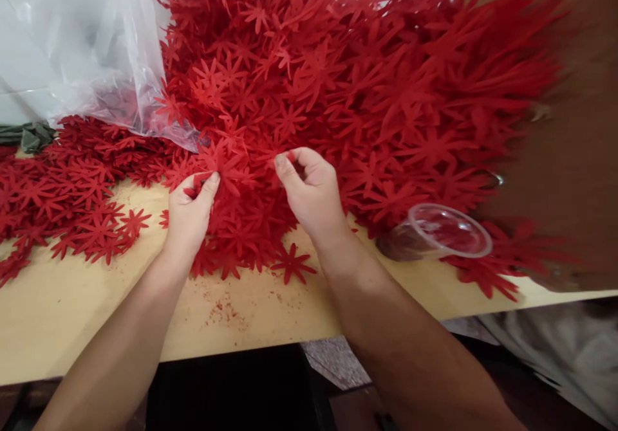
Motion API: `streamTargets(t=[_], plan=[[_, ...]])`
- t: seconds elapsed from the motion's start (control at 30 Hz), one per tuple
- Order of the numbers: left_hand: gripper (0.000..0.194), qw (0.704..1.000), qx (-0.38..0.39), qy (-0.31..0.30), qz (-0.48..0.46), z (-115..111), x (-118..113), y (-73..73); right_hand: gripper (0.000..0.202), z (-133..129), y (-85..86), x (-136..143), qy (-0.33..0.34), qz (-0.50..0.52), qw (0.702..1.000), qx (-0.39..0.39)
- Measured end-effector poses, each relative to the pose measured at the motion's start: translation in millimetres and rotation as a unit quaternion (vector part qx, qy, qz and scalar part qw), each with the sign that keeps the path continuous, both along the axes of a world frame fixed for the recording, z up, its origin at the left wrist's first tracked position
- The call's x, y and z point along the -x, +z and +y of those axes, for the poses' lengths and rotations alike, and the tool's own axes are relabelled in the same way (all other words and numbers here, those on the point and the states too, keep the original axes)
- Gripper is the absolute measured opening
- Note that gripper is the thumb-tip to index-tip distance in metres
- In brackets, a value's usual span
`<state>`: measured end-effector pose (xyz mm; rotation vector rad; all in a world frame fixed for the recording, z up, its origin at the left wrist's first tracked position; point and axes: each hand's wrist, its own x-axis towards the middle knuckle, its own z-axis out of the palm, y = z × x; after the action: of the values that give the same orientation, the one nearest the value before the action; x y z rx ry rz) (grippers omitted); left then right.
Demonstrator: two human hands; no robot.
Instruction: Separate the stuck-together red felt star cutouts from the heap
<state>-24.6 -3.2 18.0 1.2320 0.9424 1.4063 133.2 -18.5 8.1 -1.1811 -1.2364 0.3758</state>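
My left hand (192, 201) is closed, thumb pressed against the fingers, pinching a red fabric flower cutout (230, 168) with long narrow petals. A bit of red also shows inside its curled fingers. To the right, my right hand (311, 186) is closed in a pinch in front of the heap. Some red shows at its fingertips, but what they hold is too small to make out. Behind and between both hands rises a big heap of red fabric flowers (309, 90). One single flower (292, 264) lies on the table below the right hand.
A clear plastic cup (449, 231) stands tilted at the right, near a brown board (570, 161). Darker red flowers (72, 186) spread at the left under a clear plastic bag (111, 45). Red crumbs (226, 312) dot the pale tabletop (125, 315).
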Motion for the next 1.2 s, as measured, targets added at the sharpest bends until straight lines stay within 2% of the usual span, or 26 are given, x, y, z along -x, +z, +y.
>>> streamTargets(t=[0.07, 0.13, 0.2, 0.33, 0.53, 0.67, 0.8, 1.0, 1.1, 1.2], plan=[[0.023, 1.000, -0.006, 0.000, 0.010, 0.3, 0.2, 0.2, 0.034, -1.1, 0.3, -3.7, -0.072, -0.077, 0.994, -0.038], [0.023, 1.000, -0.013, -0.006, 0.019, -0.6, -1.2, -0.2, 0.036, -4.9, 2.5, -1.5, -0.092, -0.136, 0.984, -0.064], [0.022, 0.999, -0.021, -0.023, 0.025, -2.0, -3.5, -0.9, 0.036, -8.7, 3.8, 5.2, -0.026, -0.136, 0.989, -0.059], [0.021, 0.996, -0.050, -0.048, 0.050, -3.4, -6.9, -2.2, 0.036, -9.3, -0.3, 19.6, 0.159, -0.015, 0.987, 0.018], [0.024, 0.992, -0.063, -0.063, 0.085, -4.4, -5.5, -2.3, 0.043, -9.7, 1.2, 24.1, 0.224, 0.117, 0.965, 0.065], [0.026, 0.990, -0.054, -0.083, 0.096, -6.0, -4.4, -1.9, 0.043, -11.8, 4.1, 25.6, 0.261, 0.140, 0.951, 0.089], [0.030, 0.993, -0.038, -0.055, 0.100, -6.9, -5.0, -0.3, 0.041, -7.9, 0.5, 22.6, 0.228, 0.120, 0.963, 0.075], [0.021, 0.986, -0.055, -0.086, 0.134, -9.9, -6.5, 4.9, 0.040, -6.4, 1.4, 17.1, 0.143, 0.078, 0.985, 0.053], [0.023, 0.983, -0.065, -0.090, 0.146, -11.1, -5.7, 5.6, 0.039, -5.1, 0.4, 16.2, 0.085, 0.055, 0.995, 0.022], [0.028, 0.984, -0.070, -0.087, 0.138, -10.5, -3.6, 4.3, 0.031, 1.0, -4.2, 8.6, 0.042, 0.075, 0.996, 0.003]])
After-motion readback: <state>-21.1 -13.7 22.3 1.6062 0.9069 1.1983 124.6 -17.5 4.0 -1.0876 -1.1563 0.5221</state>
